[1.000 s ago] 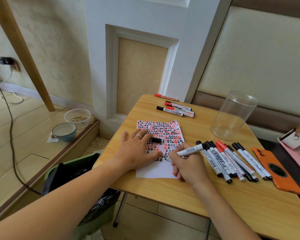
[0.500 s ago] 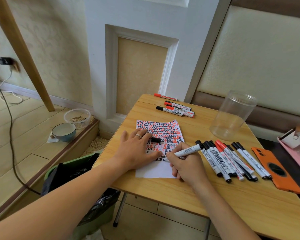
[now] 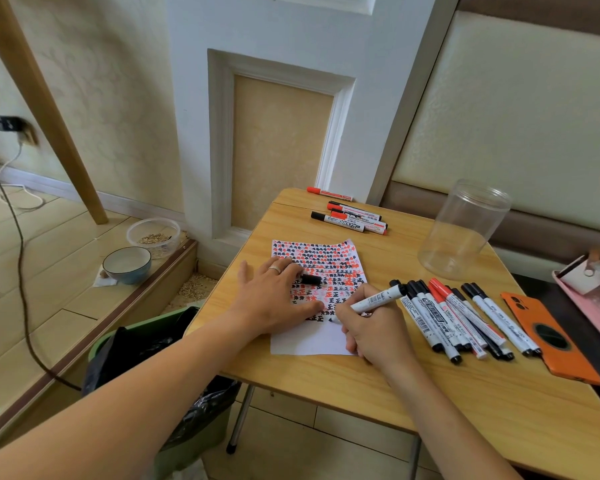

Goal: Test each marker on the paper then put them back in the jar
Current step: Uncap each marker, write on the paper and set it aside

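1. Since the earlier frames the right hand (image 3: 374,327) has crept slightly toward the left hand along the lowest row of marks; little else has shifted.
2. The right hand grips a white marker (image 3: 378,299) with a black rear end, its tip touching the paper (image 3: 312,341) just beside the left thumb.
3. The left hand (image 3: 274,296) lies flat with straight fingers pressing the paper down; a silver ring sits on one finger, and a black cap (image 3: 310,279) lies on the sheet at its fingertips.
4. The paper is thin and white, packed with rows of small red and black marks, several reading "正"; only its near strip is bare.
5. The table (image 3: 378,386) is pale wood-grain laminate.
6. Right of the right hand lies a fan of capped markers (image 3: 458,317), white barrels with barcode labels whose print is too small to read.
7. Beyond them stands a clear plastic jar (image 3: 461,230), round and holding nothing.
8. Beyond the left hand lie more markers (image 3: 350,218), red-capped and black-capped.
9. An orange phone (image 3: 551,337) lies far right.
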